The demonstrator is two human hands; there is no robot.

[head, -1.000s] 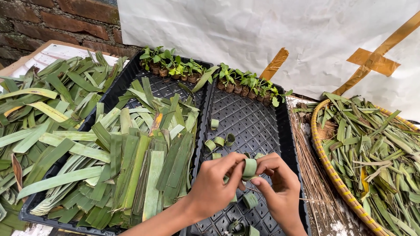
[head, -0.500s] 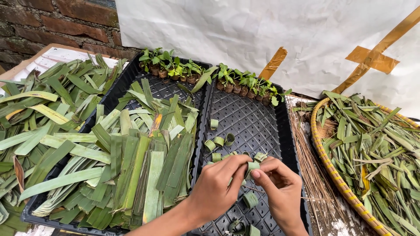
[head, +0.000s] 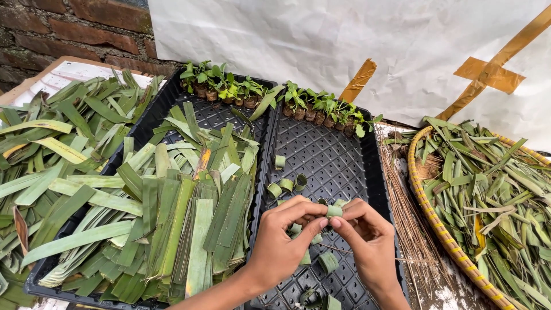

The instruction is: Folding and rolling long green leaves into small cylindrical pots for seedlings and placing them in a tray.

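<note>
Both hands meet over the near end of the right-hand black perforated plastic tray [head: 344, 166], and between them sits a small rolled ring of green leaf strip [head: 334, 210]. The left hand [head: 281, 247] pinches the ring from its side with thumb and forefinger, and the right hand [head: 367, 241] closes on it from the other side, so each grip is narrow and shut on the same little coil. The ring is lifted just above the tray floor, with several finished green leaf rings [head: 285, 185] lying loose on the tray just beyond and below the hands. To do this step well, I judge that the coil should be kept tight with steady pressure from both thumbs, since a stiff leaf strip tends to spring open once the pinch eases. The overlap of the strip's end looks like the part to hold firm; whether a pin or stick already fastens it cannot be told from this view. Thin brown dry sticks [head: 410, 229] lie in a bundle just right of the tray, within easy reach of the right hand. The left black tray holds flat cut green leaf strips [head: 189, 229], and a row of small green seedlings in leaf pots [head: 270, 97] stands along the far edge.
</note>
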